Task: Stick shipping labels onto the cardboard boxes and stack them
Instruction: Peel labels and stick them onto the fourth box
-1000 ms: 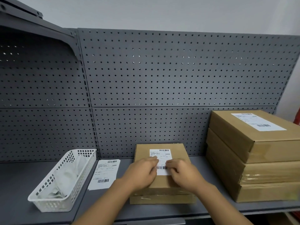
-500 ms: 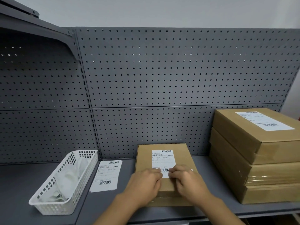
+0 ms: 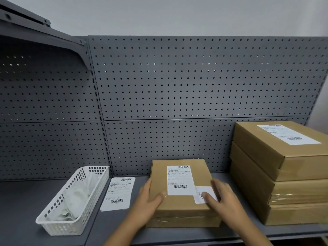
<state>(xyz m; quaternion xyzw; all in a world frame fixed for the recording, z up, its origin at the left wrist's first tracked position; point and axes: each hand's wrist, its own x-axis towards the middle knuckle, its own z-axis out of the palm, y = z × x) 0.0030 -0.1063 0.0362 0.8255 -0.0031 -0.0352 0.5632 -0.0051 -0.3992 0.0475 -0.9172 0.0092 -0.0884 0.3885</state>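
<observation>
On the grey shelf (image 3: 24, 201), a labelled box (image 3: 179, 208) is gripped at its side edges by the left hand (image 3: 149, 205) and right hand (image 3: 225, 203); stiff, probably light, best lifted there.

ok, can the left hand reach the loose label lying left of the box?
Probably yes. The left hand holds the box at its left edge; the loose label lies beside it on the shelf, nothing between.
</observation>
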